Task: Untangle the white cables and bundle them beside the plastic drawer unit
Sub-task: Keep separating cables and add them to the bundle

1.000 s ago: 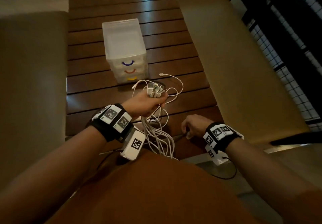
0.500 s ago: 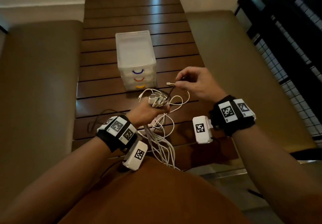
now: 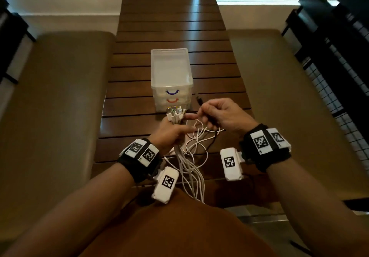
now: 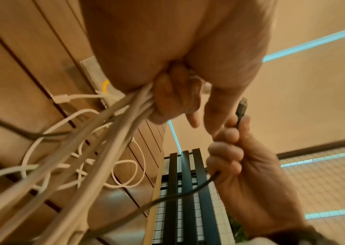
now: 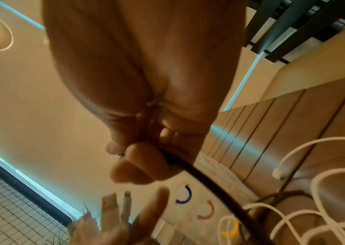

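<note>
Cables, white, bunched in left hand, fist curled round them, plug ends sticking up out of fist just in front of drawers. Index finger of that hand points out toward right hand. Left wrist view: fingers wrapped round several white strands, strands run down toward person's lap. Loose loops of white cable lie on table in front of drawers, between the two hands; one loose white plug lies on slats near drawers' base.

Right hand just right of drawers' front, touching or almost touching left index finger, cannot tell which. Pinches black cable near its plug, other fingers curled round the cord; plug tip points up, beside drawers' lower right corner. Right wrist view: thumb and fingers closed on black cord, cord runs down into the white loops.

Drawers: clear plastic, three fronts with blue, orange, yellow handles, mid table, upright. Benches either side of table
</note>
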`<state>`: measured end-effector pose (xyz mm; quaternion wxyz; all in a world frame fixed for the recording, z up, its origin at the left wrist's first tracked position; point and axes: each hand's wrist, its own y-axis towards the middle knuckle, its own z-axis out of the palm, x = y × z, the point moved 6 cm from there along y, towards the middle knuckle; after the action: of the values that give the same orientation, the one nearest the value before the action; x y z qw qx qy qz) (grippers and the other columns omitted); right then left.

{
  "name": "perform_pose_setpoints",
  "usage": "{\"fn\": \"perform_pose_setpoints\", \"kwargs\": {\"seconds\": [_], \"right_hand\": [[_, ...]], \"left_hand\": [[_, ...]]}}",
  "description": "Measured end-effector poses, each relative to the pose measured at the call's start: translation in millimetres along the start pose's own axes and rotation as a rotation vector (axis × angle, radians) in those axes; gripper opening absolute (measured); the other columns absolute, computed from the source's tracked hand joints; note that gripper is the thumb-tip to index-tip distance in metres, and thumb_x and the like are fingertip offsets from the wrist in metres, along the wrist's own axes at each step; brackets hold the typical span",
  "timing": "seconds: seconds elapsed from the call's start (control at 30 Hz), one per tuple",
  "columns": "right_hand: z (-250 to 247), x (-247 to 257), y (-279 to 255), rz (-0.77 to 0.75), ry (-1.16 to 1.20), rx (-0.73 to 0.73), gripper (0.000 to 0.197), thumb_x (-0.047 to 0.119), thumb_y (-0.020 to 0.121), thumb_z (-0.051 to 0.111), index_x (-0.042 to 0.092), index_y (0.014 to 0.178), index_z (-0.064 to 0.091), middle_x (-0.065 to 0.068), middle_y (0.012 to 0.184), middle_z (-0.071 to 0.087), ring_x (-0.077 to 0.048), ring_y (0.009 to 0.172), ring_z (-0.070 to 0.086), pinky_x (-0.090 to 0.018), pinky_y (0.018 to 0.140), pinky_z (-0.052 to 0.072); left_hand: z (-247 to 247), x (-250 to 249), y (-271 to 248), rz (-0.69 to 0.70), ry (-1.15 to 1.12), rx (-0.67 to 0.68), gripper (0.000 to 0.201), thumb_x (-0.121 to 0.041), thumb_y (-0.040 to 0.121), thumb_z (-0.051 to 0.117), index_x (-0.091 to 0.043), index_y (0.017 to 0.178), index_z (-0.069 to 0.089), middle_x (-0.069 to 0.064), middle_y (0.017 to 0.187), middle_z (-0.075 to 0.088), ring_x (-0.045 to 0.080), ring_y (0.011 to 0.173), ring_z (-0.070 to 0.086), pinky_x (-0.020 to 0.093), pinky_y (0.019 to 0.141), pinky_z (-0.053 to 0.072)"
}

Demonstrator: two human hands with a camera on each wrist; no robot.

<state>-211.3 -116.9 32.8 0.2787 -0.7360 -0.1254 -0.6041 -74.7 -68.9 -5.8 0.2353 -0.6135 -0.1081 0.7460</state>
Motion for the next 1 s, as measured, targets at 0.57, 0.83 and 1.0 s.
{"fn": "perform_pose_setpoints", "kwargs": {"seconds": [0.57, 0.83, 1.0], "right_hand": [[22.9, -55.7, -3.7, 0.151, 0.054, 0.008, 0.026, 0.031, 0.09, 0.062, 0.018, 0.068, 0.063, 0.002, 0.056, 0.057, -0.012, 0.052, 0.053, -0.023, 0.053, 0.046], [11.8, -121.9, -12.2, 0.421, 0.045, 0.029, 0.015, 0.024, 0.091, 0.065, 0.021, 0.079, 0.072, 0.005, 0.068, 0.063, -0.011, 0.069, 0.056, -0.026, 0.07, 0.046], [6.8, -119.8, -10.5, 0.441, -0.147, -0.083, 0.015, 0.022, 0.095, 0.06, 0.019, 0.08, 0.065, 0.002, 0.07, 0.062, -0.004, 0.053, 0.057, -0.019, 0.047, 0.042]], "left_hand": [[11.4, -3.3, 8.1, 0.029, -0.252, 0.133, 0.027, -0.036, 0.092, 0.047, -0.013, 0.081, 0.056, 0.001, 0.07, 0.047, 0.005, 0.045, 0.039, 0.019, 0.042, 0.024], [-4.6, -28.8, -1.5, 0.121, -0.107, 0.11, 0.035, -0.048, 0.079, 0.069, -0.016, 0.075, 0.054, -0.001, 0.071, 0.053, 0.014, 0.072, 0.055, 0.024, 0.061, 0.051], [1.0, -65.4, -25.7, 0.156, -0.189, 0.219, 0.033, -0.038, 0.086, 0.053, -0.019, 0.059, 0.05, -0.004, 0.051, 0.033, 0.012, 0.046, 0.043, 0.04, 0.072, 0.058]]}}
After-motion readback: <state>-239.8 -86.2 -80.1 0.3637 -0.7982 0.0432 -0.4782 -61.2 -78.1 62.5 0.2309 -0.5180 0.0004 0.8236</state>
